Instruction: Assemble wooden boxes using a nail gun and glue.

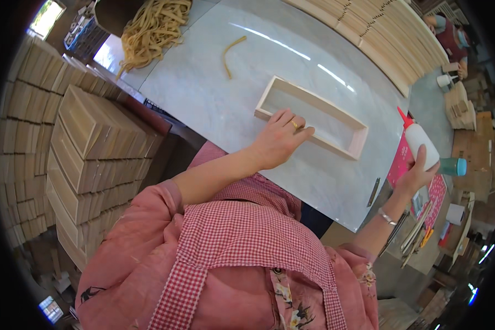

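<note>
Left hand: fingers spread flat, not clenched, fingertips pressed on the near long side of a shallow rectangular frame of pale wood; gold ring on one finger; grasping nothing, only resting on the rail. Frame lying flat and slanted on a pale grey marble-patterned tabletop, roughly at its middle, open centre showing the table surface.

Right hand: fingers curled around the lower body of a white plastic glue bottle with a red pointed nozzle, nozzle up and tilted left; bottle held in the air past the table's right edge, well apart from the frame. Silver bangle on the wrist.

Farther out: a single curved yellow strip alone on the tabletop beyond the frame; a tangled heap of the same yellow strips at the far left corner; stacks of similar pale wooden frames to the left and a long fanned row of them along the far right edge.
</note>
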Tool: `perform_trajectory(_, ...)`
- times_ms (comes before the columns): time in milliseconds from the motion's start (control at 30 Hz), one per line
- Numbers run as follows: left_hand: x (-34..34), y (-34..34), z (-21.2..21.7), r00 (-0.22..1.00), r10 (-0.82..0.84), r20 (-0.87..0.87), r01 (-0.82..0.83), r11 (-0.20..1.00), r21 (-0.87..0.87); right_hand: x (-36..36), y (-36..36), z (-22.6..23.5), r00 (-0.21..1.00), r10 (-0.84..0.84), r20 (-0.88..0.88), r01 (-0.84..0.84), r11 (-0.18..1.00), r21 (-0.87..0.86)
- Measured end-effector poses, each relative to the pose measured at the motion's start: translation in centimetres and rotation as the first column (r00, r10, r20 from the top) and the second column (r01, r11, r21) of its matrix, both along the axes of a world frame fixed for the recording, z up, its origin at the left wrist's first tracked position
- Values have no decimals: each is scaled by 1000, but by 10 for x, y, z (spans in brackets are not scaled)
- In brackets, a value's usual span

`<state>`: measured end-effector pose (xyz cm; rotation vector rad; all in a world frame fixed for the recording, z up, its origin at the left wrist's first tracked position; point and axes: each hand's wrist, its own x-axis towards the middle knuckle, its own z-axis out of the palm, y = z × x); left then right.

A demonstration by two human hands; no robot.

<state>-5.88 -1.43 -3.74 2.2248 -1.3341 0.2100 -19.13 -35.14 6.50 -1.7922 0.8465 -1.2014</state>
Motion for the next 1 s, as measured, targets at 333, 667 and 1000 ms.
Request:
perform_trajectory(333, -32, 25, -10, 981, -23, 193, 44, 994, -105, 49, 183, -19, 838, 545, -31, -526, 821, 223)
perform_trajectory(667, -32, 31, -16, 990, -99, 97, 112, 983, -142, 72, 208, -46, 741, 671, -22, -650, 725, 228)
perform_trajectory(1000, -30, 32, -20, 991, -117, 64, 125, 983, -138, 83, 212, -37, 714, 695, -85, -697, 717, 2)
